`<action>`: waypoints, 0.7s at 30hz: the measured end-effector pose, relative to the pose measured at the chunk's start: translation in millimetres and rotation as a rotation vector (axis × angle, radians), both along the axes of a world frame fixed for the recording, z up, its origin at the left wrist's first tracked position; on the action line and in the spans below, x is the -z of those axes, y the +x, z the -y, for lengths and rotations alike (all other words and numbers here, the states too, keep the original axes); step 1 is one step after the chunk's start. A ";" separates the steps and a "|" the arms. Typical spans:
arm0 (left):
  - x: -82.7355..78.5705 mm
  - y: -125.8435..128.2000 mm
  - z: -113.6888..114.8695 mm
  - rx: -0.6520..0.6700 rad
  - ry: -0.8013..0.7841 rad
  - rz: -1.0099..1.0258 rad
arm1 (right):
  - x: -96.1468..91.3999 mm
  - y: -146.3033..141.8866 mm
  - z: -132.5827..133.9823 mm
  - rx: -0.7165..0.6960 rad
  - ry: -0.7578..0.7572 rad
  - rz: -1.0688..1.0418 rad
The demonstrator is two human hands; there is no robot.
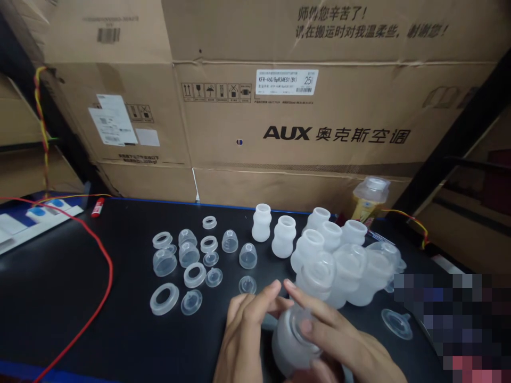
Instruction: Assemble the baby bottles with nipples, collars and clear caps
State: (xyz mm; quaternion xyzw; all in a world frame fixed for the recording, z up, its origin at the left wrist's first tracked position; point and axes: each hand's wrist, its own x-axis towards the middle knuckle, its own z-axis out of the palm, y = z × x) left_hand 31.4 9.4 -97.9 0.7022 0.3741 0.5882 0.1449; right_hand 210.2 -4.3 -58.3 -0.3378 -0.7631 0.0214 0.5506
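At the bottom centre a frosted baby bottle (282, 346) with a clear piece on its top sits between my hands. My left hand (249, 335) curves round its left and far side, fingertips at the top rim and a gap beside the palm. My right hand (347, 338) closes on its right side, one fingertip pressing near the top; the lower fingers are partly hidden. Just beyond stand several more frosted bottles (285, 238), the nearer ones topped with clear pieces. To the left lie translucent collar rings (195, 275), clear domed caps (165, 263) and clear nipple-like discs (191, 302).
A large cardboard box (223, 138) walls off the back of the black table (128, 340). A red cable (108, 266) runs along the left, near a red marker (97, 207). A yellow container (366, 205) stands at the back right. Another clear disc (396, 323) lies at right.
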 end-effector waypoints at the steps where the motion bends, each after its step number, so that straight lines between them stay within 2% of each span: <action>1: -0.8 0.5 -0.3 0.003 -0.002 0.003 | -5.4 2.9 -0.7 -0.015 0.010 0.051; 5: -2.2 3.8 -1.2 0.040 0.004 0.012 | -19.2 10.5 -1.2 -0.056 0.063 0.106; 11: -2.6 3.8 -2.1 0.096 -0.005 0.007 | -13.6 -4.5 3.8 0.098 0.087 -0.090; 21: -5.0 -0.5 1.2 0.091 -0.057 -0.008 | -13.4 -6.7 0.1 0.023 0.071 -0.063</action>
